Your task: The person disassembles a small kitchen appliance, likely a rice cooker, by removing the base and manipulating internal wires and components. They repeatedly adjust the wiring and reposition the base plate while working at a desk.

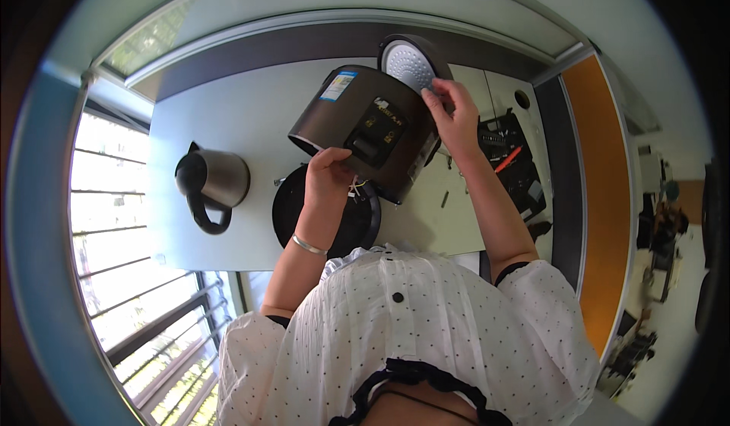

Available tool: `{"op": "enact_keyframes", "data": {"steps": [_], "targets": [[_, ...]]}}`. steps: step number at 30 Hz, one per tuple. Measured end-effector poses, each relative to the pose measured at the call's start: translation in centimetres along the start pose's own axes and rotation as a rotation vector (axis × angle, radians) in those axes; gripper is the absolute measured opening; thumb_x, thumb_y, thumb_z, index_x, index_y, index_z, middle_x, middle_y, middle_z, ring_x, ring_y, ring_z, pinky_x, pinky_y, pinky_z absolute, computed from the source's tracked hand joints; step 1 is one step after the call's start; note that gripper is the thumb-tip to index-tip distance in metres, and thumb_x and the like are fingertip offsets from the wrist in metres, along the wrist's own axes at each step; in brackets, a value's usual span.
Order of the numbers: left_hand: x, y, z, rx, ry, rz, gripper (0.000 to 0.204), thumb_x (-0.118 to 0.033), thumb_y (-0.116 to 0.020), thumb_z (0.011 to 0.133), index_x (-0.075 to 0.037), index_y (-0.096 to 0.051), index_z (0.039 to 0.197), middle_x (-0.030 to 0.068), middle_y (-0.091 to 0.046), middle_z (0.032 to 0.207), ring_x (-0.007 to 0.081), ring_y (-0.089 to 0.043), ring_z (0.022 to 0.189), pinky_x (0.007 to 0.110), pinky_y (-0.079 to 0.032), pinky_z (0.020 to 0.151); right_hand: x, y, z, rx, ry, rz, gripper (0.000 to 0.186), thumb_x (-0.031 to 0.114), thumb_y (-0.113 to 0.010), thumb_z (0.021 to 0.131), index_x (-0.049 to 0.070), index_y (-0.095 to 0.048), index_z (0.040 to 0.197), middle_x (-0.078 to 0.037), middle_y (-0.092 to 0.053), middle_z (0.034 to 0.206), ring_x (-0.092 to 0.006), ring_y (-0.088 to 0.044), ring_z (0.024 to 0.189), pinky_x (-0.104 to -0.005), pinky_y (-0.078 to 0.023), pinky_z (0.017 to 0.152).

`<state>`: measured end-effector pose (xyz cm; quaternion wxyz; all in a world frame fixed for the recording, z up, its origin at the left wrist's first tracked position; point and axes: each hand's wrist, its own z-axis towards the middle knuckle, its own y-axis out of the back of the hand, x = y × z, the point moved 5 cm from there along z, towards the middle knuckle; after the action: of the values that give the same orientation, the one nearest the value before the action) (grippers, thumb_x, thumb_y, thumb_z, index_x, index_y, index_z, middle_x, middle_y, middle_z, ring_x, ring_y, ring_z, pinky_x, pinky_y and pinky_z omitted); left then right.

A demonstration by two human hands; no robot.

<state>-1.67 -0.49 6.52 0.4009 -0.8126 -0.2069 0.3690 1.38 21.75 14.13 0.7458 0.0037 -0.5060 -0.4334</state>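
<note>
A dark brown rice cooker [323, 118] is tilted over the table in front of me, its lid [409, 62] swung back to show a white dimpled inner plate. My left hand [327, 186] grips the lower edge of the body, beside the front panel. At the upper right, my right hand [456, 118] has thumb and fingers closed at the rim by the lid. Thin loose wires [355, 189] hang out at the cooker's underside. Beneath lies a round black base part [293, 209], partly covered by my left hand and forearm.
A steel kettle [224, 176] with a black handle lies at the left of the table. On the right is an open black tool case [525, 179] with an orange-red tool [508, 160] across it. A small dark piece [445, 198] rests nearby. Low walls border the table's back and right.
</note>
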Motion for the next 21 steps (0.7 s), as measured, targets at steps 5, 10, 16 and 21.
{"op": "enact_keyframes", "data": {"steps": [5, 10, 16, 21], "targets": [[-0.2, 0.0, 0.6, 0.062, 0.007, 0.012, 0.03, 0.001, -0.049, 0.072, 0.006, -0.057, 0.1, 0.0167, -0.062, 0.101, 0.0298, -0.062, 0.092, 0.04, -0.051, 0.083, -5.0, 4.4, -0.8, -0.28, -0.018, -0.181, 0.039, 0.028, -0.069, 0.08, -0.001, -0.058, 0.104, -0.015, -0.058, 0.102, -0.027, -0.057, 0.092, -0.0346, -0.045, 0.078], [-0.6, -0.9, 0.4, 0.09, 0.018, 0.07, 0.045, 0.0, -0.049, 0.071, 0.004, -0.051, 0.115, 0.0176, -0.059, 0.112, 0.0327, -0.058, 0.103, 0.044, -0.047, 0.09, -10.9, 4.8, -4.1, -0.185, -0.483, 0.114, 0.053, 0.04, -0.063, 0.084, -0.001, -0.055, 0.118, -0.015, -0.058, 0.114, -0.0254, -0.055, 0.106, -0.0338, -0.045, 0.086], [-1.9, -2.4, -0.5, 0.062, -0.067, 0.189, 0.055, -0.005, -0.05, 0.071, 0.0, -0.046, 0.126, 0.017, -0.054, 0.123, 0.0329, -0.052, 0.114, 0.048, -0.042, 0.096, -11.2, 5.0, -9.2, -0.157, -0.623, 0.227, 0.054, 0.041, -0.058, 0.088, -0.001, -0.052, 0.121, -0.015, -0.06, 0.112, -0.0218, -0.06, 0.097, -0.0306, -0.047, 0.081], [-2.8, -2.8, -0.2, 0.11, -0.011, 0.259, 0.047, -0.01, -0.052, 0.074, 0.005, -0.051, 0.119, 0.0178, -0.06, 0.111, 0.0313, -0.06, 0.103, 0.046, -0.047, 0.091, -10.6, 5.1, -13.2, -0.103, -0.744, 0.312, 0.051, 0.04, -0.055, 0.09, 0.0, -0.052, 0.122, -0.011, -0.061, 0.108, -0.0177, -0.059, 0.091, -0.0284, -0.046, 0.079]]}}
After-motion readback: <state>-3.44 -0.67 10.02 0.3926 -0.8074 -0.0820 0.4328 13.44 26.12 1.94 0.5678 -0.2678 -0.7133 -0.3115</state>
